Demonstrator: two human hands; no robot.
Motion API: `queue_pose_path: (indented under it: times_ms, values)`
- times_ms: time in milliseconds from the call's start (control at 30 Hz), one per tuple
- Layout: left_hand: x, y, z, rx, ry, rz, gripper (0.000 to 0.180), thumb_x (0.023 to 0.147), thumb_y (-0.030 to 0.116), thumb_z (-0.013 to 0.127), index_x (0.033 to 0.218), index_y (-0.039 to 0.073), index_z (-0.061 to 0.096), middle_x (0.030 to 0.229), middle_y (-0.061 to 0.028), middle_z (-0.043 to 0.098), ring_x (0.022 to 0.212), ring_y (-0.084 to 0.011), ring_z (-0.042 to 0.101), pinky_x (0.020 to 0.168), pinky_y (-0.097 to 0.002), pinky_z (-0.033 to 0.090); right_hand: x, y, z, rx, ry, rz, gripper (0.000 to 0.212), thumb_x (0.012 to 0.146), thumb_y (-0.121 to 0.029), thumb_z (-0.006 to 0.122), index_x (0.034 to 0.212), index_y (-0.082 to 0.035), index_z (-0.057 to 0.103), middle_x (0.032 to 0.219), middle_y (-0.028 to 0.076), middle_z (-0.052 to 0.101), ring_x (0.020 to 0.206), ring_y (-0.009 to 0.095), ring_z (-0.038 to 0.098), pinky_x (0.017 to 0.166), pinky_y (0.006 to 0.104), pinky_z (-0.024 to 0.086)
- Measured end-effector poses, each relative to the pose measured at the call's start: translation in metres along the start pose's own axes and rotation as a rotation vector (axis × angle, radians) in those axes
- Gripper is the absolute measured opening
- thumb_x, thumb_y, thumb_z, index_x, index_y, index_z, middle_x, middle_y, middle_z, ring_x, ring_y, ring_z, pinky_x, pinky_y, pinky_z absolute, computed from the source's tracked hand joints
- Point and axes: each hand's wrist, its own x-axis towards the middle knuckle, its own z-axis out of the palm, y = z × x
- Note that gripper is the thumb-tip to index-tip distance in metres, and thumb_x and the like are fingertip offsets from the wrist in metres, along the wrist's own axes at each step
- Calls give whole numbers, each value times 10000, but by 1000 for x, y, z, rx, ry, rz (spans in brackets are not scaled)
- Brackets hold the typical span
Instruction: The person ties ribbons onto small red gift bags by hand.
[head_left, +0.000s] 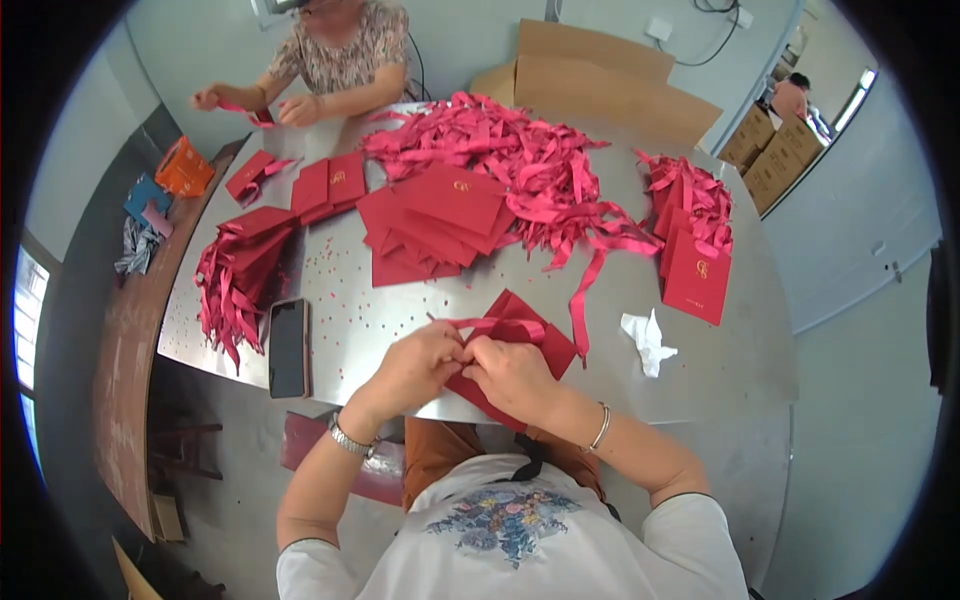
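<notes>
At the near edge of the table, a flat red paper bag [555, 352] lies at a slant under my hands, and a pink ribbon [505, 328] runs across it. My left hand [415, 365] is closed, its fingertips pinching the ribbon by the bag's left edge. Close against it, my right hand [512, 378] is closed too, thumb and fingers pressed together at the same spot. The fingers partly hide where ribbon and paper meet. A loose ribbon tail [583, 310] hangs down from the big heap, just beyond the bag.
Behind lie a stack of red bags [425, 225] and a ribbon heap [480, 140]. Ribboned bags are piled left [245, 255] and right [697, 275]. A phone [289, 348] and crumpled tissue [650, 342] flank my hands. Across the table a person [345, 60] handles a ribboned piece.
</notes>
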Motion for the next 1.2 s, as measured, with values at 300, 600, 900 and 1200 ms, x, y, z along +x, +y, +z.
queue_pose_path:
  times_ms: [300, 600, 900, 1200]
  values:
    - [-1, -18, 19, 282, 184, -50, 45, 771, 30, 620, 807, 53, 634, 877, -88, 616, 847, -314, 609, 713, -404, 507, -7, -18, -18, -497, 93, -306, 278, 729, -117, 626, 999, -69, 669, 764, 6, 575, 765, 167, 589, 716, 327, 440]
    - [-9, -40, 27, 283, 163, -81, 62, 760, 22, 614, 812, 54, 621, 873, -100, 609, 858, -326, 602, 719, -420, 505, -60, 26, 6, -226, 97, 278, 829, 733, -357, 779, 1378, 19, 418, 1440, 237, 369, 1355, 363, 326, 1071, 470, 273]
    - [-31, -60, -13, 561, 187, -352, 113, 803, 81, 599, 898, 75, 659, 888, -95, 611, 855, -314, 612, 737, -413, 503, -63, 31, 5, -336, -41, 263, 812, 760, -424, 731, 1368, 24, 433, 1457, 236, 363, 1357, 361, 324, 1073, 493, 239]
    - [-26, -39, 12, 351, 272, -124, 312, 771, 23, 660, 1074, 95, 680, 1066, -129, 631, 969, -316, 604, 816, -393, 508, -57, 22, -2, -300, -37, 287, 757, 754, -397, 736, 1345, -2, 475, 1437, 238, 388, 1355, 359, 329, 1072, 489, 240]
